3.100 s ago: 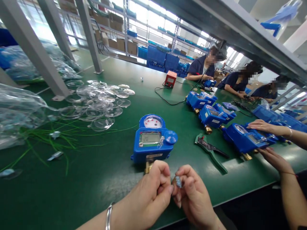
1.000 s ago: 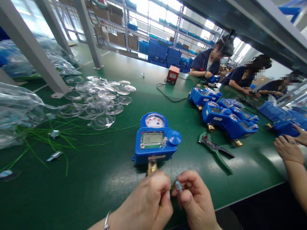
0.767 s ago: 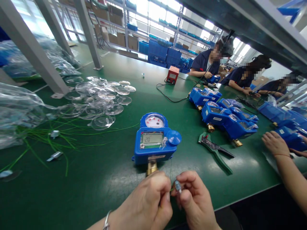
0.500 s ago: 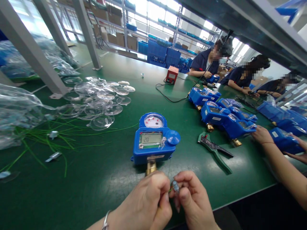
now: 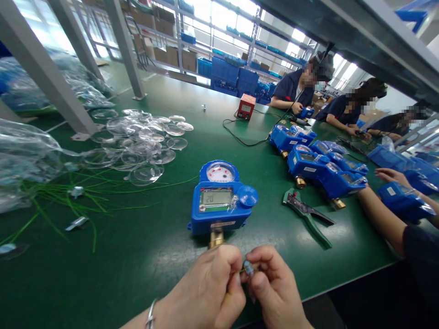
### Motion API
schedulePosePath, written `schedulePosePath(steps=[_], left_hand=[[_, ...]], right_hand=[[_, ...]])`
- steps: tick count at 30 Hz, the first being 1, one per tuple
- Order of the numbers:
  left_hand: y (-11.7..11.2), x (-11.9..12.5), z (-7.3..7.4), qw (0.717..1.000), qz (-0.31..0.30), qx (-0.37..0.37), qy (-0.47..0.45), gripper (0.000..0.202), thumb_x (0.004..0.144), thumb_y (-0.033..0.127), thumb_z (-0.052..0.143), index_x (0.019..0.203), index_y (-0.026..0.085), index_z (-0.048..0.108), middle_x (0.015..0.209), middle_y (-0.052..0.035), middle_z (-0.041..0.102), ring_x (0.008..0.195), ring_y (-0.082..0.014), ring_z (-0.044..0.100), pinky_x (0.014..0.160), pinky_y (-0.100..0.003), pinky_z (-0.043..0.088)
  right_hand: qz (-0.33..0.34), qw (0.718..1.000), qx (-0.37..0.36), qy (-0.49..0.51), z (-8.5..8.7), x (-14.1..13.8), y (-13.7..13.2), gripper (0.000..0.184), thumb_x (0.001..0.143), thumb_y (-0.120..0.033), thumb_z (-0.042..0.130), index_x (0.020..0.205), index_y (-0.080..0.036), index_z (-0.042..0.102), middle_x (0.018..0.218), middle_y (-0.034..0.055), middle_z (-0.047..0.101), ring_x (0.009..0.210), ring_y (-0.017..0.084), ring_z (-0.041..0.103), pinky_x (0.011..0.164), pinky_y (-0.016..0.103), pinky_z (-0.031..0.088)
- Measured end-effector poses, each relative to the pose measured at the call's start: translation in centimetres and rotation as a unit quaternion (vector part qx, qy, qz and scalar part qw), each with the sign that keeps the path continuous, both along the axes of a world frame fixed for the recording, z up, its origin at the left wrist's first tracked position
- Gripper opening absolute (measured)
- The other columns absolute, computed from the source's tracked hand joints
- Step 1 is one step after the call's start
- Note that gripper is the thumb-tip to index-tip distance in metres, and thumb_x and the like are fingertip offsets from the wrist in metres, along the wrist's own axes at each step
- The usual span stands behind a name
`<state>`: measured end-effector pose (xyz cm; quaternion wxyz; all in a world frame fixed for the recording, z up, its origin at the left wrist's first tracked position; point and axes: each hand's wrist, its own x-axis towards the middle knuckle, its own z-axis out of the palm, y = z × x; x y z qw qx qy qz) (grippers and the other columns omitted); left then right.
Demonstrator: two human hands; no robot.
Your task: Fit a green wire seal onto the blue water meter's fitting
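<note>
Head view: both hands work at the lower centre of the frame, just in front of the near edge of the green surface [image 5: 137,274]. The left hand [image 5: 209,288] is closed, thumb and forefinger pinched on a short green strand [image 5: 242,270]. The right hand [image 5: 274,288] is also closed, its fingertips clamped on a small grey seal piece [image 5: 248,267]. The piece sits between the two hands and touches both sets of fingertips. It is held clear of the surface, just below the brass fitting [image 5: 216,237] of the blue meter [image 5: 219,201]. The meter lies flat directly above the hands, display reading 20. Judged from this layout, the seal piece and strand are being joined in the fingers and are not yet fixed to the meter. Whether the strand already runs to the fitting cannot be determined. Green pliers [image 5: 305,217] lie untouched to the right of the meter. Clear discs [image 5: 144,146] and loose green wires [image 5: 85,192] lie at centre left. A row of blue meters [image 5: 318,169] occupies the right, where a co-worker's hand [image 5: 391,174] reaches across.
</note>
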<state>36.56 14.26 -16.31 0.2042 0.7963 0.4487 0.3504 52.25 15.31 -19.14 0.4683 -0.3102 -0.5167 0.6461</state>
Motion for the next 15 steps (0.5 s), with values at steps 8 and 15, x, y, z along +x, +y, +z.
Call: schedulePosePath(steps=[8,15], left_hand=[[-0.05,0.32,-0.07,0.998,0.018,-0.023,-0.060,0.025,0.087,0.010,0.031,0.107,0.023,0.024,0.083,0.0001,0.050,0.066,-0.0115,0.055,0.061,-0.024,0.047],[-0.22,0.09,0.37,0.977,-0.022,-0.170,-0.129,0.020,0.094,0.022,0.026,0.114,0.025,0.023,0.093,-0.0027,0.053,0.081,-0.0129,0.058,0.073,-0.026,0.048]], right_hand=[[-0.017,0.998,0.047,-0.029,-0.60,0.14,0.30,0.033,0.082,-0.047,0.059,0.104,-0.024,0.049,0.075,-0.0006,0.060,0.060,0.010,0.050,0.054,0.021,0.036],[-0.027,0.989,0.094,-0.115,-0.57,0.25,0.46,0.047,0.073,-0.053,0.066,0.103,-0.028,0.038,0.077,-0.0041,0.057,0.063,0.011,0.049,0.061,0.023,0.039]])
